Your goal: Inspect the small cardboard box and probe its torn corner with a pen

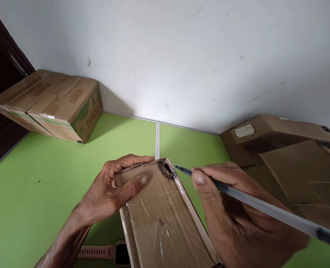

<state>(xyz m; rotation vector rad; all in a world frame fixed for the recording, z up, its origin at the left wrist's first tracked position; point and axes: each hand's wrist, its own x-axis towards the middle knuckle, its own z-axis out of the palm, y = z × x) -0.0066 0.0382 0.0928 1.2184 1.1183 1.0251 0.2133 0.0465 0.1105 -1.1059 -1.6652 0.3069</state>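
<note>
A brown cardboard box (165, 223), partly covered with shiny clear tape, is held up in front of me. My left hand (122, 186) grips its far left corner, thumb on the upper face and fingers behind the edge. Dark ink scribbles ring a torn hole (167, 169) at the box's far right corner. Between thumb and fingers, my right hand (237, 208) holds a pen (259, 204) with a clear barrel. Its dark tip is just right of the inked corner, with a small gap seeming to lie between them. The box's near end is cut off by the frame.
A pink-strapped smartwatch (122, 253) lies on the green tabletop (42, 193) below my left wrist. A large taped carton (55, 100) stands at the back left against the white wall (167, 56). More cardboard boxes (301, 171) with dark-marked corners are at the right.
</note>
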